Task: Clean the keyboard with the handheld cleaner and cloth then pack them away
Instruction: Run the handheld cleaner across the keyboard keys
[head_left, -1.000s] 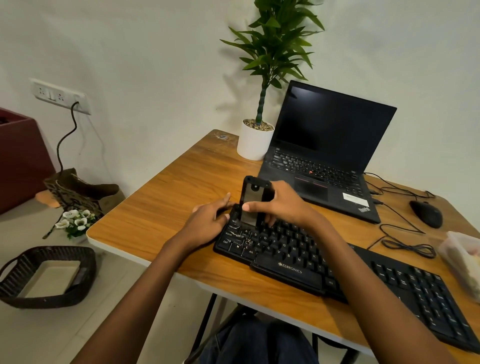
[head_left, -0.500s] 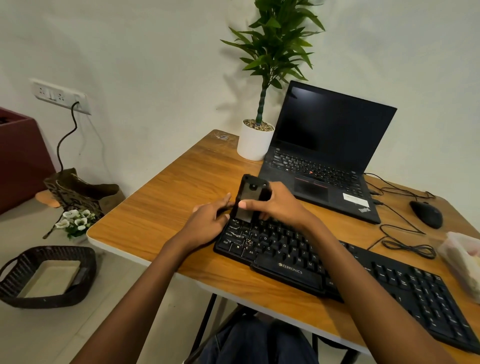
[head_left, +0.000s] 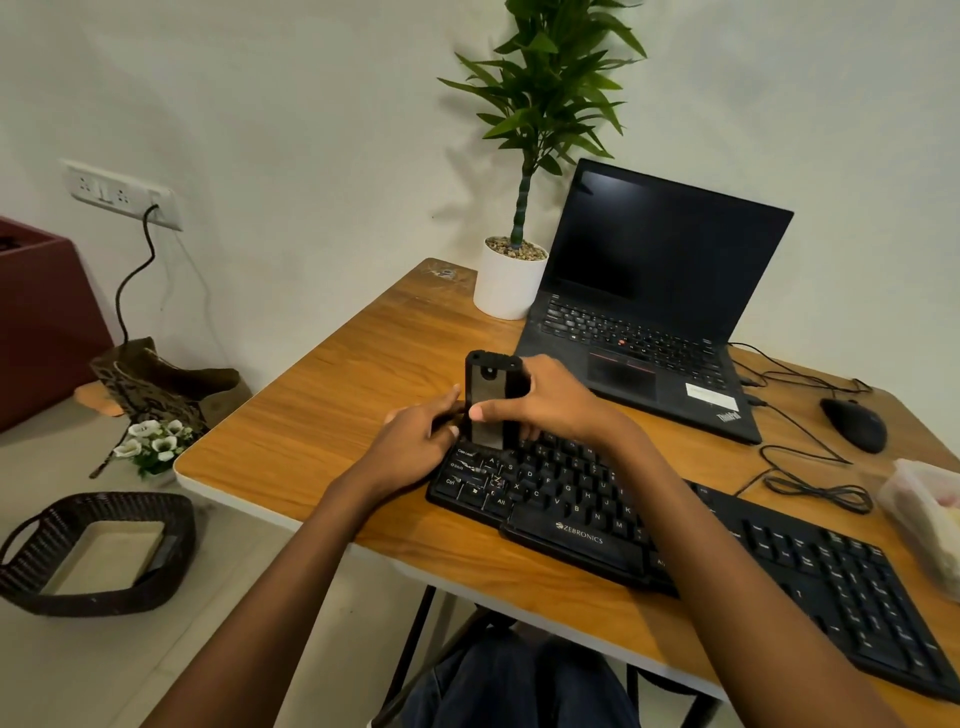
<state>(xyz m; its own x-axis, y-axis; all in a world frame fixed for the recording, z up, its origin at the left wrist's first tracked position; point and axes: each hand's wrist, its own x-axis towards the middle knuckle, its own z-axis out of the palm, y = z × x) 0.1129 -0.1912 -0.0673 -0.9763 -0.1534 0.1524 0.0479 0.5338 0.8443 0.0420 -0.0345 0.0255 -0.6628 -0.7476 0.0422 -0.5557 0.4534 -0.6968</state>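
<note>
handheld cleaner (head_left: 491, 400) stood upright on keyboard (head_left: 571, 499) far-left keys | right hand (head_left: 540, 405) wrapped round its body, thumb across front | left hand (head_left: 415, 447) at keyboard's left end beside cleaner; its grip could not be told | likely light, rigid, smooth plastic: hold mid-body

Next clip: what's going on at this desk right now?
A seated person is cleaning a black keyboard on the wooden table. The right hand grips the handheld cleaner, stood upright on the keys at the keyboard's left end, while the left hand holds that end. An open laptop sits behind.
</note>
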